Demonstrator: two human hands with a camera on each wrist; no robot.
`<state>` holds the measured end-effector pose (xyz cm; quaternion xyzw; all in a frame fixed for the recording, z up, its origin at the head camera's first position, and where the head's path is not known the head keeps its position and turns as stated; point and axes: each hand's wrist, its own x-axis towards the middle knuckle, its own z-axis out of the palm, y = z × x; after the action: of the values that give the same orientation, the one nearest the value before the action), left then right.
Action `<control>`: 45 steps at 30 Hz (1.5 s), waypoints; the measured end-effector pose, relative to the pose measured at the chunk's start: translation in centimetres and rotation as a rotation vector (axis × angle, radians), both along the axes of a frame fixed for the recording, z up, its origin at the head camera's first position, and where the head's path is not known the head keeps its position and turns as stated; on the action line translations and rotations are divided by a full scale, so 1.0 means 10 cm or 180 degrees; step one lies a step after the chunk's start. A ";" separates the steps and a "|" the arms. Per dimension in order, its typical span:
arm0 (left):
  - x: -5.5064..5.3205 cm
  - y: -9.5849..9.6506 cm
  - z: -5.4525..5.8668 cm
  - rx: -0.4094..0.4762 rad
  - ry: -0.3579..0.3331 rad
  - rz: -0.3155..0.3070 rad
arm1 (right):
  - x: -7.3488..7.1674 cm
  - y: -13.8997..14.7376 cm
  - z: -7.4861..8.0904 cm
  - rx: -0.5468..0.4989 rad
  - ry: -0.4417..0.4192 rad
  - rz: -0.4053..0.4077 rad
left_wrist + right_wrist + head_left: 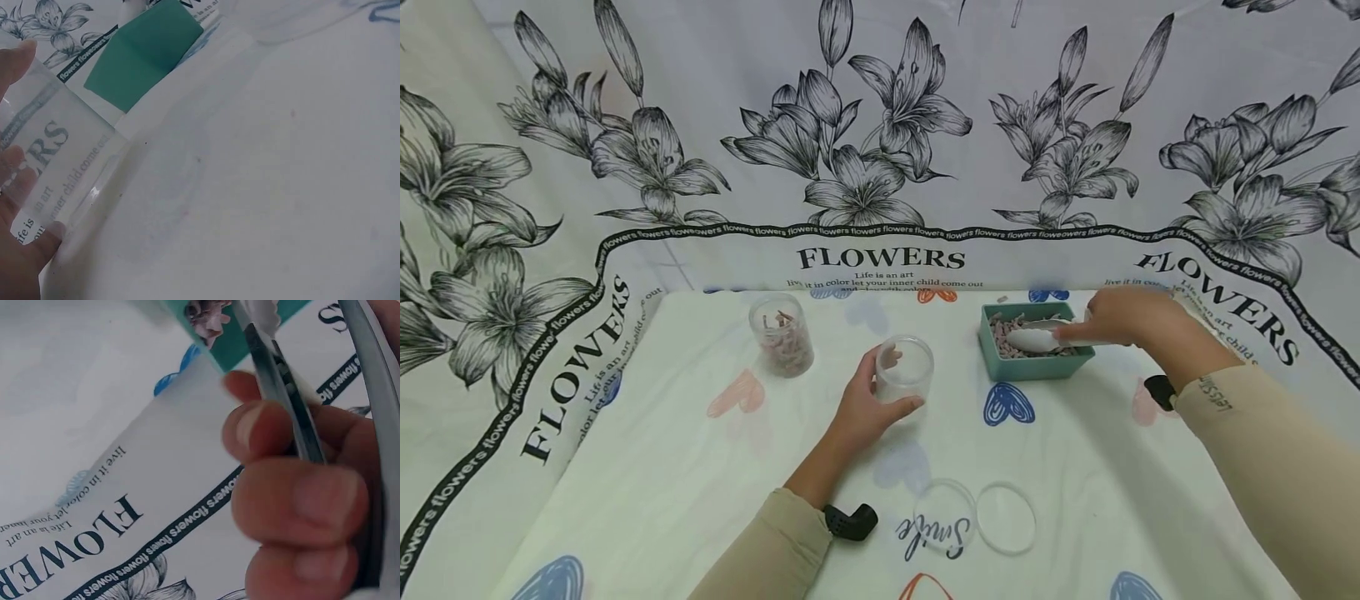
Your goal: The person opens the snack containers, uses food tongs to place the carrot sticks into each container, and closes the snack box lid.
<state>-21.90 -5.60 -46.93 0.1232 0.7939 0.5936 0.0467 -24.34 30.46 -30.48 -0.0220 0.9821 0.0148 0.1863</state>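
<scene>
Right hand [1123, 318] gripping tongs [1033, 340], fingers curled round, tips at pink shreds [1002, 330] in green box [1037, 369]. Tongs' long axis sideways, tips leftward, towards clear jar [904, 377]: left of box, apart, left hand [867, 404] wrapped round it.

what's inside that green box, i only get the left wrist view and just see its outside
Observer: The head view shows pinkish shreds in the green box.
Operator: anything reaching into it
Observer: Yes, the right grip holds white-tipped tongs that end within the box's rim.
Operator: any more shreds around
Observer: A second jar with shreds in it stands left of the see-through jar in the left grip.
</scene>
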 end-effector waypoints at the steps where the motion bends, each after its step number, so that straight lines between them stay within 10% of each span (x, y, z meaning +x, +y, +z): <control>1: 0.00 -0.01 0.00 0.0005 0.0009 -0.0004 | -0.02 -0.03 0.00 0.0013 -0.0033 -0.0029; 20: 0.04 -0.03 -0.05 0.0028 0.0066 -0.0057 | 0.09 0.22 -0.15 -0.0481 -0.0040 -0.0020; 45: 0.01 -0.04 0.00 0.0002 0.0083 -0.0049 | 0.09 0.33 0.15 -0.0948 0.0193 -0.0216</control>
<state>-21.78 -6.02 -46.95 0.1370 0.7933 0.5918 0.0409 -23.41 33.76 -29.02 -0.0157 0.9788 -0.1367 0.1516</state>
